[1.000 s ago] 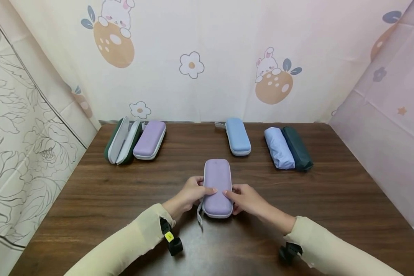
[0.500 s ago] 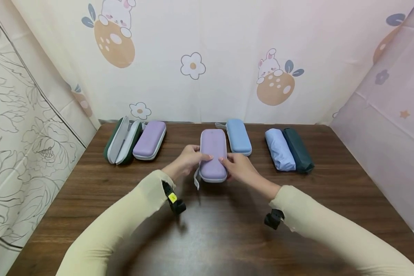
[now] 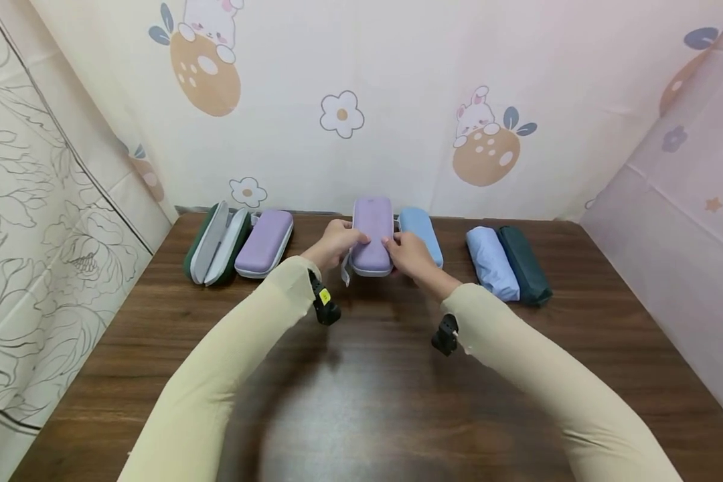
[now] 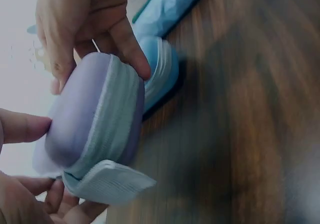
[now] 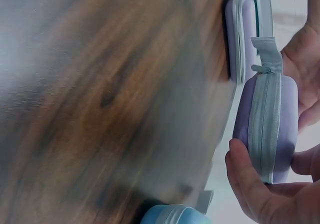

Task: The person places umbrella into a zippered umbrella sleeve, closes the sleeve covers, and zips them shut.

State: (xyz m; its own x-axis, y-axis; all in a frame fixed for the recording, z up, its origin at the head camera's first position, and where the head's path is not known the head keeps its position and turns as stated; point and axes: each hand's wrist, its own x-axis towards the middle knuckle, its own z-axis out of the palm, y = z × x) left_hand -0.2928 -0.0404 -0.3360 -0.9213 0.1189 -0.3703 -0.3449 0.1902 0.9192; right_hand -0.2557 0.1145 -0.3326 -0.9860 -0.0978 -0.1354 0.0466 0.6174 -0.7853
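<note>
Both hands grip a purple zippered case [image 3: 372,234] above the far middle of the table. My left hand [image 3: 336,241] holds its left side, thumb on top; my right hand [image 3: 411,253] holds the right side the same way. The case's grey zip band [image 5: 265,119] is closed, and a grey strap [image 4: 109,180] hangs from its left end. Just right of it lies a blue zippered case [image 3: 422,234], partly covered by my right hand. In the left wrist view the fingers beneath the held case are partly hidden.
At the far left, a green case [image 3: 215,244] stands open with a grey lining, beside another purple case [image 3: 265,244]. On the right lie a light-blue folded fabric bundle [image 3: 493,263] and a dark-green one [image 3: 524,265]. A patterned curtain [image 3: 397,161] hangs behind the table [image 3: 361,402].
Both hands have carried the purple case away from the near middle toward the table's far edge, up beside the blue case. The other things lie where they were.
</note>
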